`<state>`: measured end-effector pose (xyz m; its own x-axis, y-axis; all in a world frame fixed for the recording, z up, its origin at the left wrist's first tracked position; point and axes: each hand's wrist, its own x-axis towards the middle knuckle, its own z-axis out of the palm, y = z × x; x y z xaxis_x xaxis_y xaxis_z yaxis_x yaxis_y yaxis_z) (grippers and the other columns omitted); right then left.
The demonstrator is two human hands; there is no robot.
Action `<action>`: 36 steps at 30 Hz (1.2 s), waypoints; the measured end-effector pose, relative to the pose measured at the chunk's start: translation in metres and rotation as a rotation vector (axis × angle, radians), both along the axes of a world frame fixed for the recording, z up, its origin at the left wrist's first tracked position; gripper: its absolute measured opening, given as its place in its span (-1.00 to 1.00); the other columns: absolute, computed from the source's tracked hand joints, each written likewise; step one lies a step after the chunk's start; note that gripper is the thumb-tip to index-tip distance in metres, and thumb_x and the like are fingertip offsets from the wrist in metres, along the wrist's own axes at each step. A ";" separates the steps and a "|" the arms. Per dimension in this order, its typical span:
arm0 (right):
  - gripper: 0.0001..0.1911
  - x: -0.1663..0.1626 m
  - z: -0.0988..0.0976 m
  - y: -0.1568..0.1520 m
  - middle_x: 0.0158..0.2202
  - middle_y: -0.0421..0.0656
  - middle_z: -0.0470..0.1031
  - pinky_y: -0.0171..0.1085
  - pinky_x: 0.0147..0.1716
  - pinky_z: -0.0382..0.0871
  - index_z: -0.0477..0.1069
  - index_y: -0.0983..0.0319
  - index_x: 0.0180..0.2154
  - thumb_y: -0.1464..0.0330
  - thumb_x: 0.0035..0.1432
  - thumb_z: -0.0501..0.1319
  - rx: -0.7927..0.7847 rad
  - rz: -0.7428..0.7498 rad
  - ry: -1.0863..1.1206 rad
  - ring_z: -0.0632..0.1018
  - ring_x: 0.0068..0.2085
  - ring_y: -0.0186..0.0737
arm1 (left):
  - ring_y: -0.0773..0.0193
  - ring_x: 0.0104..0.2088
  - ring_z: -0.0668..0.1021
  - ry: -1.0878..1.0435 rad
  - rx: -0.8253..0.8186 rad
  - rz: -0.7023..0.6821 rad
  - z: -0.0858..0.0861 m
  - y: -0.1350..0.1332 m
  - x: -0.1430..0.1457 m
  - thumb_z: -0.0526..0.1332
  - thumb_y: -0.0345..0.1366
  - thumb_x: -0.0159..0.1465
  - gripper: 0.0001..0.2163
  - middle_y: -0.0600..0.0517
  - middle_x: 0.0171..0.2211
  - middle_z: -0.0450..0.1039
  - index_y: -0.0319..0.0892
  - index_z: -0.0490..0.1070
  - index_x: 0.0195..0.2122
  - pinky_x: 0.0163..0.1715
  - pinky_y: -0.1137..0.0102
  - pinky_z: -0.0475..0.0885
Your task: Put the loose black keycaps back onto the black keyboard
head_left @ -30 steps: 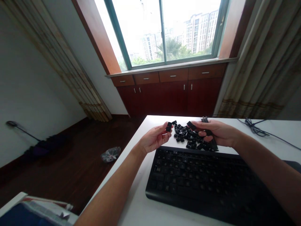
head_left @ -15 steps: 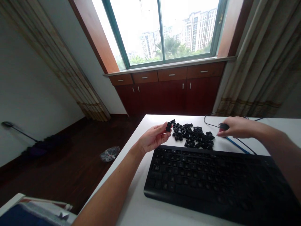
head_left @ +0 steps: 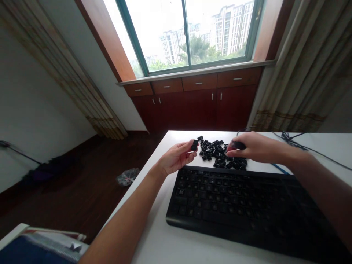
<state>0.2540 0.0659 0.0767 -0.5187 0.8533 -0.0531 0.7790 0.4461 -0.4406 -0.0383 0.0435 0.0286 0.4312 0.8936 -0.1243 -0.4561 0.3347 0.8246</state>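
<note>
My left hand (head_left: 178, 156) pinches black keycaps (head_left: 194, 145) between thumb and fingers, at the left side of a loose pile of black keycaps (head_left: 213, 149). My right hand (head_left: 249, 146) is closed round a small dark brush-like object (head_left: 238, 145), above the right part of the pile; its exact kind is hard to make out. In front of both hands lies a black keyboard (head_left: 214, 194), with bare key sockets showing over much of it. My right forearm hides its right end.
All this lies on a white table (head_left: 154, 220). A thin blue stick (head_left: 279, 168) lies behind the keyboard, partly hidden by my right arm. Black cable (head_left: 291, 139) is bunched at the back right. A clear plastic bag (head_left: 128, 177) is on the floor to the left.
My right hand has moved left with the dark object, from beside the blue stick to over the keycap pile. My left hand still holds the keycaps. The view has shifted slightly.
</note>
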 end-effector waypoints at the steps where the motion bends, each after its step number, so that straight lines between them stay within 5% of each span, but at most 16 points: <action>1: -0.74 -0.013 0.001 -0.008 -0.32 -0.12 0.64 -0.23 -0.34 0.36 0.61 0.15 -0.25 0.13 0.16 0.28 0.021 0.071 0.048 0.59 -0.32 -0.11 | 0.41 -0.41 0.60 -0.003 0.009 0.018 -0.001 0.001 -0.001 0.29 -0.31 0.31 -0.83 -0.08 -0.29 0.53 -0.36 0.51 -0.20 -0.39 0.59 0.57; 8: -0.81 -0.071 -0.003 -0.053 -0.28 -0.08 0.65 -0.19 -0.24 0.37 0.61 0.13 -0.21 0.23 0.21 0.27 0.178 0.340 0.038 0.62 -0.23 -0.05 | 0.44 -0.41 0.58 0.022 0.043 0.043 -0.004 0.005 -0.004 0.32 -0.28 0.29 -0.80 -0.04 -0.28 0.53 -0.35 0.52 -0.19 -0.38 0.61 0.55; 19: -0.79 -0.073 -0.024 -0.050 -0.23 -0.04 0.63 -0.16 -0.25 0.37 0.58 0.17 -0.19 0.23 0.18 0.29 0.153 0.340 -0.012 0.61 -0.21 -0.01 | 0.39 -0.36 0.61 0.094 0.059 -0.071 -0.003 0.000 -0.001 0.35 -0.32 0.26 -0.81 -0.10 -0.30 0.56 -0.37 0.54 -0.20 -0.34 0.59 0.52; 26: -0.67 -0.069 -0.011 -0.045 -0.35 -0.12 0.60 -0.21 -0.39 0.30 0.54 0.16 -0.28 0.03 0.13 0.29 0.144 0.153 0.084 0.55 -0.35 -0.11 | 0.40 -0.32 0.60 0.109 0.096 -0.127 -0.003 -0.002 0.001 0.36 -0.31 0.25 -0.81 -0.12 -0.24 0.57 -0.37 0.57 -0.21 -0.25 0.57 0.51; 30: -0.65 -0.070 -0.012 -0.044 -0.35 -0.13 0.59 -0.24 -0.41 0.29 0.46 0.19 -0.22 0.05 0.16 0.28 0.223 -0.013 0.295 0.53 -0.38 -0.17 | 0.41 -0.32 0.59 0.112 0.114 -0.127 -0.004 -0.002 0.002 0.35 -0.28 0.26 -0.79 -0.10 -0.26 0.56 -0.36 0.57 -0.19 -0.23 0.58 0.50; 36: -0.68 -0.076 -0.014 -0.047 -0.29 -0.14 0.60 -0.24 -0.33 0.32 0.51 0.18 -0.15 0.09 0.21 0.26 0.278 -0.050 0.499 0.54 -0.34 -0.19 | 0.40 -0.35 0.60 0.113 0.118 -0.157 -0.004 -0.005 0.004 0.40 -0.30 0.20 -0.78 -0.06 -0.33 0.55 -0.34 0.58 -0.19 -0.27 0.58 0.50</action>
